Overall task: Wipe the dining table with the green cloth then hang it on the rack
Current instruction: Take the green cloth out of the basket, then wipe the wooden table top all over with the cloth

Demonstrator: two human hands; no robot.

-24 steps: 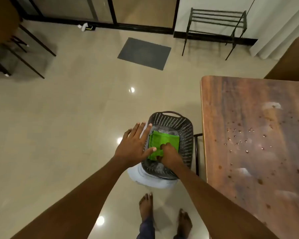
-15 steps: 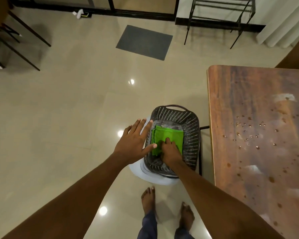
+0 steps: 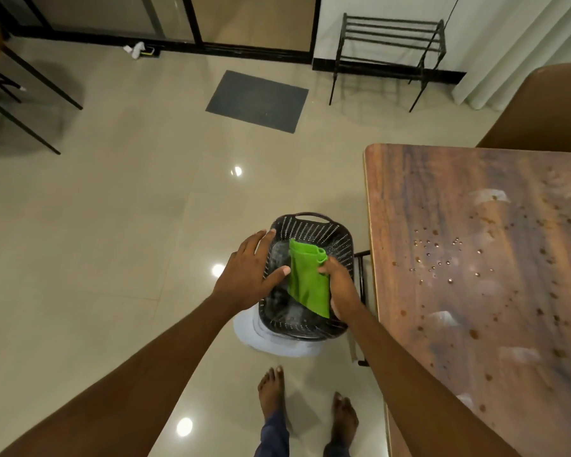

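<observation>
Holding the green cloth (image 3: pixel 308 285) by its right edge, the right grip (image 3: pixel 341 286) has its fingers curled round the fabric. The cloth hangs folded above the inside of the black perforated basket (image 3: pixel 311 223), and its lower corner points toward the near wall of the basket. The left grip (image 3: pixel 248 275) is released: its fingers are straight and a little spread, and it lies on the left rim of the basket. Its thumb reaches inward, just beside the left edge of the cloth; if it touches the cloth, I cannot tell. The basket sits on a pale round object (image 3: pixel 271 341) on the floor, and I cannot say what this object is. Just to the right of the basket stands the wooden bench (image 3: pixel 495 324), and its top carries many small water drops (image 3: pixel 442 255) and some pale smears. Far behind the basket, against the white wall, stands the black metal rack (image 3: pixel 389 44), well apart from the cloth. A grey mat (image 3: pixel 257 100) lies on the tiled floor behind the basket, to the left of the rack. Two bare feet (image 3: pixel 271 387) stand on the floor on the near side of the basket.
</observation>
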